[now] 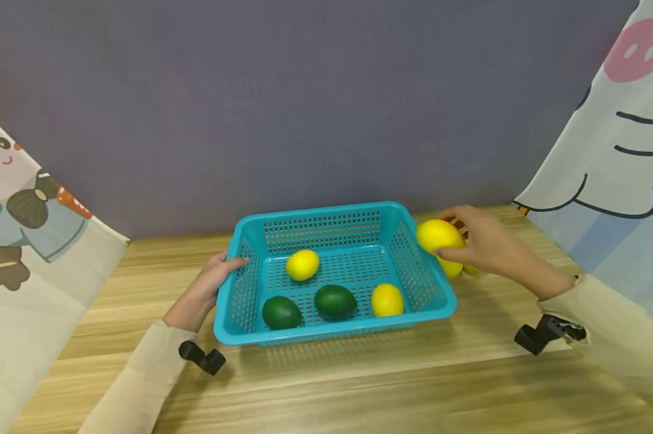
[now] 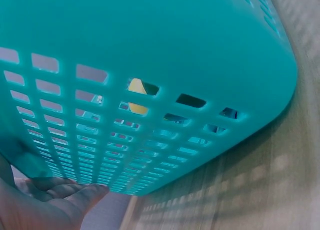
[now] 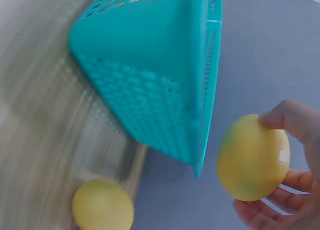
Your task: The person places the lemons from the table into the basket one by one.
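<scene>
A turquoise plastic basket (image 1: 334,335) with perforated walls stands on the table. My left hand (image 1: 209,283) grips its left rim, thumb over the top and fingers on the outside. Beyond the right rim, my right hand (image 1: 481,241) holds a yellow lemon (image 1: 439,234) up between thumb and fingers, apart from the basket in the right wrist view. Below that, another lemon (image 3: 102,206) lies on the table. Inside the basket are a lemon (image 1: 302,265) toward the back left, a lemon (image 1: 387,300) at the front right, and two dark green, avocado-shaped fruits (image 1: 335,301) along the front.
The wood-grain table (image 1: 359,392) extends in front and to both sides. A grey upright panel (image 1: 315,108) stands close behind the basket. Cartoon-printed cloths hang at the left (image 1: 28,253) and right (image 1: 608,157). A bit more yellow shows behind the right hand, mostly hidden.
</scene>
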A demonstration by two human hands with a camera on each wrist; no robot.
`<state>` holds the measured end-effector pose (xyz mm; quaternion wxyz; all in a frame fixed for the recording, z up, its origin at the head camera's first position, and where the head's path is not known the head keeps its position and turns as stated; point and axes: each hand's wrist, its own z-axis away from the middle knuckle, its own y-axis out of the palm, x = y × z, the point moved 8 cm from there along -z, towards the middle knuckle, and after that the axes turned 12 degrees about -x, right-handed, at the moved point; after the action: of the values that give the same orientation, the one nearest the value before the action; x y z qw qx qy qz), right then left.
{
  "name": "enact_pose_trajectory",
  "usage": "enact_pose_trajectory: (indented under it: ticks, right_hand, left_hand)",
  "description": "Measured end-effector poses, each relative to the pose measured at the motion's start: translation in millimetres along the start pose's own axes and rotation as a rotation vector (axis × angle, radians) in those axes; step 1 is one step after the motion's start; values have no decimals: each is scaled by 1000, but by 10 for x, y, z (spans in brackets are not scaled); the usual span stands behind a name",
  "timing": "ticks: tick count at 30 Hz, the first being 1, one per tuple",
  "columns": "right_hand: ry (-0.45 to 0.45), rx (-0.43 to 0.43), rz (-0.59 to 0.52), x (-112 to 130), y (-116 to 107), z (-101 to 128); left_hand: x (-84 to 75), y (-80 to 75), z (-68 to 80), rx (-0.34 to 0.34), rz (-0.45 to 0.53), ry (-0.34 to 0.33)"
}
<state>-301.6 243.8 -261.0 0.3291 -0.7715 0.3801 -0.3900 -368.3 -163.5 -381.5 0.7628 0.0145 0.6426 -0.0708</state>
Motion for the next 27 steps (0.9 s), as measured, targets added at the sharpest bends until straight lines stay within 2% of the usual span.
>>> enact_pose_trajectory:
  ticks: [6,16,27]
  right_hand:
    - [6,45,-68,152,104,-171]
    - [40,145,-119,346,307,-441]
    - [76,179,-154,474,596,-691]
  left_hand:
    - [11,7,-3,3,0,8]
    - [13,-9,-2,-6,-1,10]
    - [-5,4,9,-3,-3,7]
